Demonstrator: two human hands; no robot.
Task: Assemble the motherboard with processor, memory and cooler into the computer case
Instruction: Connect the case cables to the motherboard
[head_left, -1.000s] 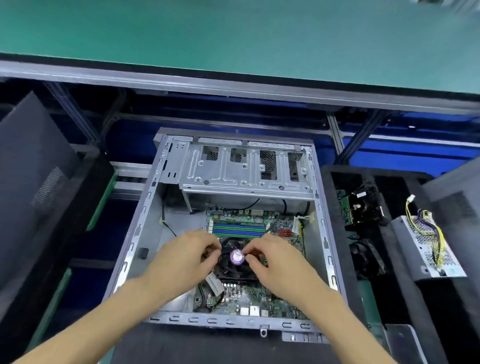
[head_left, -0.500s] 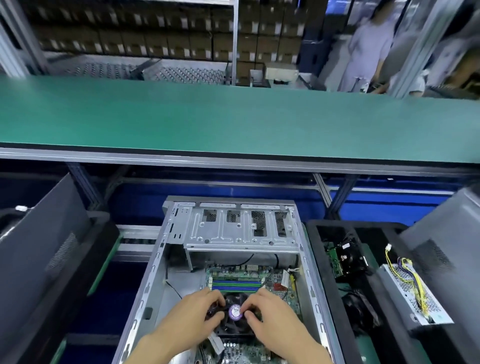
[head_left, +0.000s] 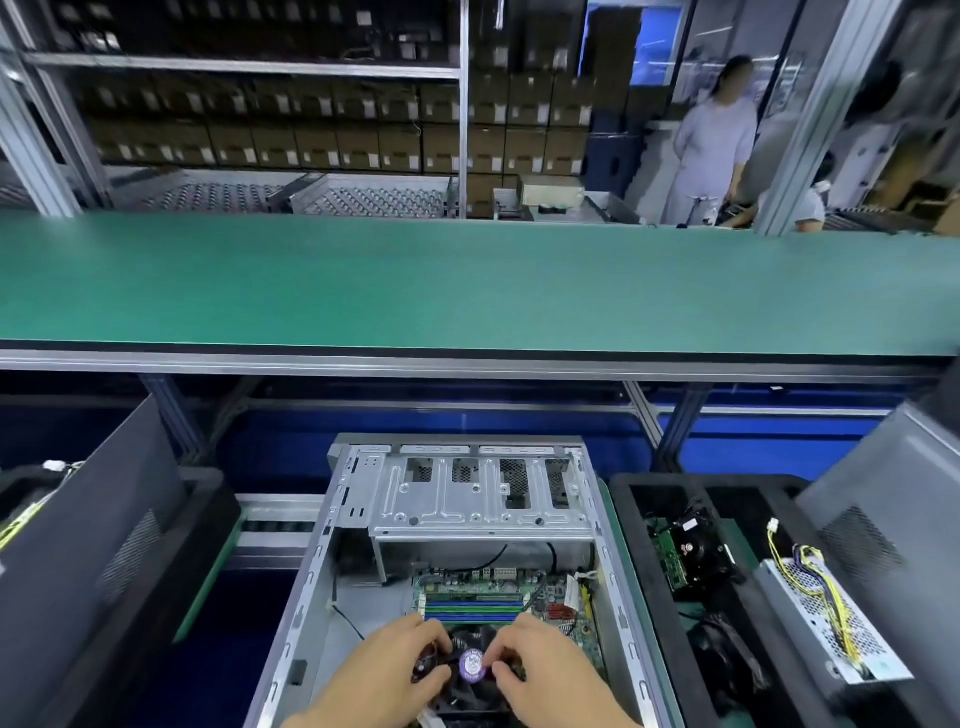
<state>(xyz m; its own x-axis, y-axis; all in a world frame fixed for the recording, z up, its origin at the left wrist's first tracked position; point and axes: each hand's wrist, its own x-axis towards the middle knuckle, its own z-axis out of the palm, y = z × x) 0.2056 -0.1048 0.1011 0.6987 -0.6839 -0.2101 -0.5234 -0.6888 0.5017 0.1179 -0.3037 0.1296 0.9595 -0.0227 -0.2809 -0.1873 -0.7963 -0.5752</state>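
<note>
An open grey computer case (head_left: 332, 525) lies at the bottom centre with a silver drive cage (head_left: 478, 499) at its far end. Inside it sits the green motherboard (head_left: 566, 608) with blue and green memory slots (head_left: 475, 609). The black cooler (head_left: 470, 675) with a purple hub sticker sits on the board. My left hand (head_left: 384, 670) grips the cooler's left side with curled fingers. My right hand (head_left: 545, 670) grips its right side the same way. The processor is hidden under the cooler.
A black tray (head_left: 649, 486) to the right holds another board with a cooler (head_left: 691, 551) and a power supply (head_left: 831, 629) with yellow wires. Grey case panels lean at left (head_left: 88, 525) and right (head_left: 878, 519). A green conveyor belt (head_left: 467, 280) runs across beyond. People stand far right.
The camera has tilted up, so the case and hands have dropped to the bottom of the frame. Both hands stay on the cooler in the same grip.
</note>
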